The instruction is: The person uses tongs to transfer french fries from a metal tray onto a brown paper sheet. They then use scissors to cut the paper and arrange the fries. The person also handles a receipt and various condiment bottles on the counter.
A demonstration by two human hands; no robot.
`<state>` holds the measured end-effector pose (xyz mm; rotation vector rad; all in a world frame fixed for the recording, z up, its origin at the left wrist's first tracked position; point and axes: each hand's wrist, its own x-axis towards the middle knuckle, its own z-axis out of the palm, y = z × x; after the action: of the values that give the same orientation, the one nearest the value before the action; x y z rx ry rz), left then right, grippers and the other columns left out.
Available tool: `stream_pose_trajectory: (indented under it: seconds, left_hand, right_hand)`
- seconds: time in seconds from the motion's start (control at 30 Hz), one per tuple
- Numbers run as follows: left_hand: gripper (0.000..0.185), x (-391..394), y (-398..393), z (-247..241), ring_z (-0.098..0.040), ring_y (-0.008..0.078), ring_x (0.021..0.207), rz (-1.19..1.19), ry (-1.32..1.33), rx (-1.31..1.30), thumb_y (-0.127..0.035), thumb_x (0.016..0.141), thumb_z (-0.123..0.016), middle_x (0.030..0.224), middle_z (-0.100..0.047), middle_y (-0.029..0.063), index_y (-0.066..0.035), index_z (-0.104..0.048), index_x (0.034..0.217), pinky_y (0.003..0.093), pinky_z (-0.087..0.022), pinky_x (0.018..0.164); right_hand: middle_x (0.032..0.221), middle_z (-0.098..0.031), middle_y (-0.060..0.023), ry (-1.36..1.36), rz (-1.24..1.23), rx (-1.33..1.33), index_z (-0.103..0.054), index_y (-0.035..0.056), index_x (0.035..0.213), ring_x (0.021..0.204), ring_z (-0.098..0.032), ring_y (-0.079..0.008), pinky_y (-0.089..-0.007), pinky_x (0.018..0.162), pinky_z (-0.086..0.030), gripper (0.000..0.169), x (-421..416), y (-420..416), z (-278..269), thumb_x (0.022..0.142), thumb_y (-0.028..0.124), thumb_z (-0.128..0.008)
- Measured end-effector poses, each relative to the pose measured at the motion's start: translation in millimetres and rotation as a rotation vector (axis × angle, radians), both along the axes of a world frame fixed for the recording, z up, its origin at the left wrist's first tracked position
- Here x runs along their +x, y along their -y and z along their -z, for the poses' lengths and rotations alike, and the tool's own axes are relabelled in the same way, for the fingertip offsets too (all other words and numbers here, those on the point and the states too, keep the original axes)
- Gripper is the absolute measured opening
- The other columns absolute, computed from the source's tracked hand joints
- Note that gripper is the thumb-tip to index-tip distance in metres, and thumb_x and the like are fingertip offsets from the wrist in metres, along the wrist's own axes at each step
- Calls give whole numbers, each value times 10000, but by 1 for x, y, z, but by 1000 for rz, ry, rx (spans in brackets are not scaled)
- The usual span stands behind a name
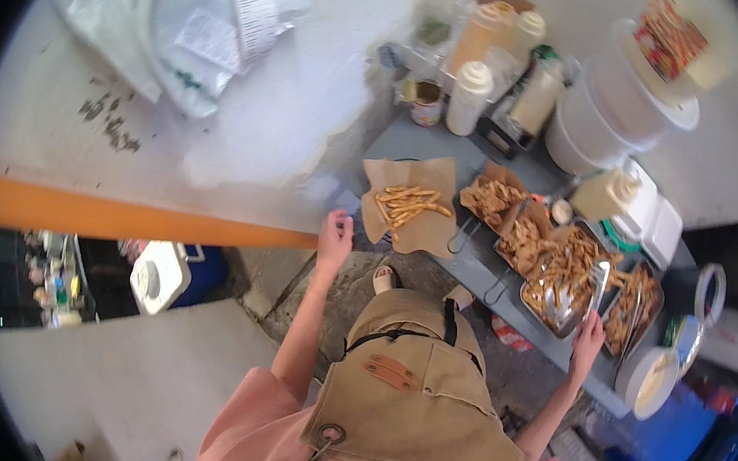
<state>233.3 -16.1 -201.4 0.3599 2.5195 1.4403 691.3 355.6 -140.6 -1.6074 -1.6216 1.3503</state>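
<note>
My right hand [589,335] grips metal tongs [598,286], whose tips reach over a metal tray [557,315] of french fries and fried pieces. Beside it stands another metal tray [634,309] with fried food. My left hand [337,231] holds nothing that I can see; its fingers are loosely curled near the corner of the wall, left of a brown paper sheet [432,233] with french fries [411,204] on it. Two paper-lined portions of fried chicken [493,199] lie between the fries and the trays.
Squeeze bottles [469,100], an open tin can [427,106] and stacked plastic tubs [592,125] line the table's back. White foam boxes [657,218] and a round tub [647,384] stand right. An orange-edged wall [144,214] is at left, a cooler [171,275] below it.
</note>
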Motion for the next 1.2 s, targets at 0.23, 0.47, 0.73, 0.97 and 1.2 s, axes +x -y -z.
stream_pose_trajectory:
  seconds: [0.23,0.47,0.73,0.97,1.2]
  left_hand:
    - [400,-25,-51,-31,-623,210,914,165,-157,118,-205,990,-645,1158,-577,137,-56,-516,1337,340,-527,750]
    - [517,-75,-96,15,-630,282,996,45,-69,57,-308,883,-774,1164,-590,146,-42,-562,1273,400,-508,872]
    - [232,-75,-119,14,-630,218,1077,274,-193,248,-227,954,-706,1120,-689,112,-23,-621,1023,358,-462,979]
    - [215,-76,-109,19,-603,189,1029,239,-141,305,-220,980,-681,1034,-661,69,-33,-603,1051,327,-463,948]
    - [357,-76,-102,10,-633,255,997,196,-147,189,-179,926,-714,1072,-657,136,-34,-568,1218,364,-478,927]
  right_hand:
    - [659,-494,50,19,70,18,-699,38,1089,503,-390,-27,-221,444,-294,392,2,10,-8,1048,399,-554]
    - [638,-497,43,62,36,79,-704,27,1048,499,-400,-33,-231,450,-311,393,-11,10,-9,1042,395,-567]
    - [640,-511,48,28,120,40,-713,28,991,517,-416,-32,-235,463,-319,392,-19,33,-15,1033,396,-582]
    - [651,-531,37,59,136,25,-714,27,1044,540,-457,-45,-237,490,-362,393,-17,28,-17,1030,398,-586]
    - [649,-508,41,94,89,93,-710,21,1082,543,-431,-43,-235,489,-338,381,-29,32,-52,1036,377,-581]
